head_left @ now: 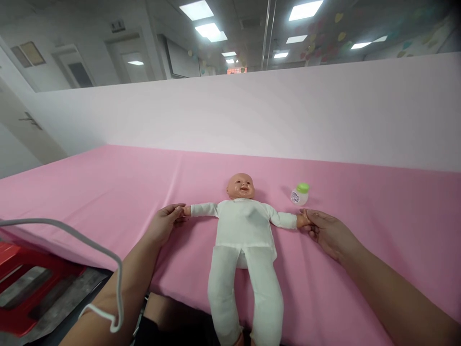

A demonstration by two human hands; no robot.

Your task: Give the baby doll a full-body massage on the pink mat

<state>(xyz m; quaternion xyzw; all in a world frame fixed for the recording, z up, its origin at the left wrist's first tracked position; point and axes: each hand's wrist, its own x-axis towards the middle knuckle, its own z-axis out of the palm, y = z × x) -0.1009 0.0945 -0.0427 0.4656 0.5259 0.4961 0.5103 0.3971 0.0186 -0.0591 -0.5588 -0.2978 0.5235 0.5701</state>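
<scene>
A baby doll [247,226] in a white top and white trousers lies on its back on the pink sheet [137,182], head away from me. My left hand [166,221] is closed on the doll's hand at the left, fingers and thumb pinching it. On the other side, my right hand [326,230] grips the doll's other hand. Both doll arms are stretched straight out sideways. Just beyond my right hand stands a small clear bottle [300,194] with a green cap, apart from my fingers. The doll's feet are partly cut off at the bottom edge.
A white wall [252,115] with a glass pane above runs behind the sheet. At the lower left, a red plastic stool [39,269] stands on the floor. A grey-white cable [90,242] crosses in front of my left forearm.
</scene>
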